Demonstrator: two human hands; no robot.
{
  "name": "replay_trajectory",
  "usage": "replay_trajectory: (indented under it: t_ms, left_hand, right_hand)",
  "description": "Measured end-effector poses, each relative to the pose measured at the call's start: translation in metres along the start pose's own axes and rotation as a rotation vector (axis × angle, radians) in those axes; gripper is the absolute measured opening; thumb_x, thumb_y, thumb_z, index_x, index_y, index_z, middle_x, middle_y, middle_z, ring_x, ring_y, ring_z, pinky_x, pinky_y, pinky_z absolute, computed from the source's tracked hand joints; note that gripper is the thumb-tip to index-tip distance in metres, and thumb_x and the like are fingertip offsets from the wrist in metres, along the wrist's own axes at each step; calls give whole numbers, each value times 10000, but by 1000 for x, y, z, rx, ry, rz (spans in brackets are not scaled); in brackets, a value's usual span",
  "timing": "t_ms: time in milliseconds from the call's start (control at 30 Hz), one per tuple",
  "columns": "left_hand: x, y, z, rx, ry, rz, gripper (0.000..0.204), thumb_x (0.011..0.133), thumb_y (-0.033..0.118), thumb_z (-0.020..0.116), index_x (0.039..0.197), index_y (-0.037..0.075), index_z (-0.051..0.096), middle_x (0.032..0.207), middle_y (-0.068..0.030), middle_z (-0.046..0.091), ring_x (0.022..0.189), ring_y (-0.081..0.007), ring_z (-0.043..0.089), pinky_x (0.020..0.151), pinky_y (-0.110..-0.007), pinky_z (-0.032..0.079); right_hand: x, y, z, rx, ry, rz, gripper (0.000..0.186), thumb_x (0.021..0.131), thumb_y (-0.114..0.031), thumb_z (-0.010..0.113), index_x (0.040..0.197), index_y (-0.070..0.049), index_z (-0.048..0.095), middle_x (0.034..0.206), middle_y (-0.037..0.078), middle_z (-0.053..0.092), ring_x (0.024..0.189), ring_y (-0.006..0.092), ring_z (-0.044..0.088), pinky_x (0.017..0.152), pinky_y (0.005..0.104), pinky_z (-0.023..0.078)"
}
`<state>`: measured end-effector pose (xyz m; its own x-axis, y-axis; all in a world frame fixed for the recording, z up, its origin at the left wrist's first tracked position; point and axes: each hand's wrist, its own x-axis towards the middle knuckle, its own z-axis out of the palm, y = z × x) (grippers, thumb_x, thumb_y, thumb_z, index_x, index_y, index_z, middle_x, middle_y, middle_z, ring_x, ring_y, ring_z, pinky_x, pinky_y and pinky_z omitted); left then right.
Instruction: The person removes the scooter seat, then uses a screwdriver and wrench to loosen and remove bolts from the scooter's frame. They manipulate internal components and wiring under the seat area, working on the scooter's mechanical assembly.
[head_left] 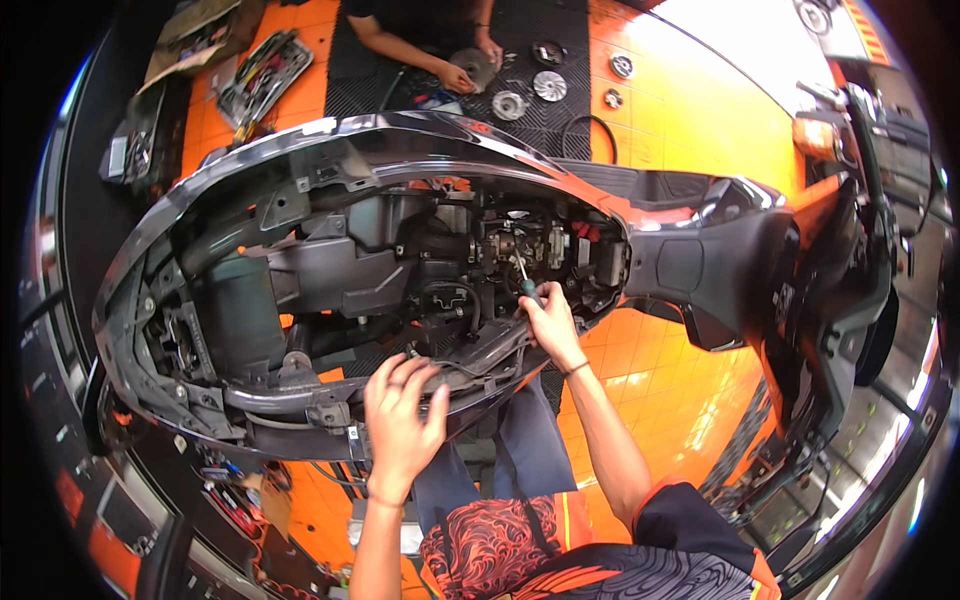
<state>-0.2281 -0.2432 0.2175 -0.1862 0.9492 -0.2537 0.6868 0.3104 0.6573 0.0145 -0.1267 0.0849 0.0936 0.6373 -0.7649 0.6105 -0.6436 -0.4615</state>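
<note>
A dark scooter (690, 265) lies across the view, its seat area uncovered and the frame and engine bay showing. My right hand (548, 318) is closed around the dark green handle of a screwdriver (528, 288). Its thin shaft points up into the engine parts (508, 245), where the tip meets a small brass-coloured piece; whether it sits in a screw is too small to tell. My left hand (402, 405) rests by the near frame rail (300, 402), fingers spread and slightly bent, with nothing in it. Dark cables run along the rail between my hands.
Beyond the scooter, another person's hands (470, 75) hold a round metal part over a black mat (375, 80) with several round parts. A tool tray (265, 78) lies at the far left. The handlebar (870, 150) stands at the right. Tools (232, 505) lie at the lower left.
</note>
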Motion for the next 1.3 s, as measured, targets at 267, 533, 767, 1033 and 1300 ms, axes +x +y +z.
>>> replay_trajectory:
  t_ms: [267, 533, 767, 1033, 1300]
  left_hand:
    - [167, -15, 195, -620, -195, -744, 392, 951, 290, 620, 982, -88, 719, 948, -267, 731, 925, -354, 729, 786, -418, 526]
    - [187, -35, 250, -859, -49, -858, 258, 899, 169, 667, 959, -70, 741, 886, -168, 758, 771, -188, 680, 706, -375, 510]
    - [184, -38, 250, -798, -118, -849, 249, 918, 165, 657, 1004, -56, 732, 917, -152, 753, 830, -169, 662, 734, -368, 502]
    - [194, -29, 230, -819, -254, -973, 313, 931, 161, 582, 1157, -18, 705, 1185, -119, 695, 974, -197, 652, 825, -345, 515]
    - [174, -16, 212, -1419, -95, -1346, 323, 1052, 436, 484, 1000, 134, 584, 651, 28, 477, 502, -100, 475, 514, -302, 453]
  right_hand:
    - [47, -41, 13, -184, -51, -232, 427, 914, -205, 594, 1289, -5, 636, 1200, 287, 665, 1197, 396, 624, 1019, 422, 484]
    - [76, -51, 0, -138, -135, -194, 378, 913, -193, 534, 1235, -46, 667, 1134, 280, 682, 1125, 455, 626, 991, 475, 493]
    - [66, -56, 0, -138, -130, -70, 404, 909, -184, 544, 1260, -6, 640, 1099, 305, 679, 1109, 452, 633, 973, 467, 496]
    - [72, -56, 12, -173, -70, -174, 357, 936, -177, 540, 1220, 23, 625, 959, 289, 707, 888, 445, 695, 761, 479, 556]
    - [89, -84, 22, 792, -237, 655, 182, 998, -105, 437, 1085, -8, 564, 763, 81, 520, 512, 142, 444, 376, 264, 328]
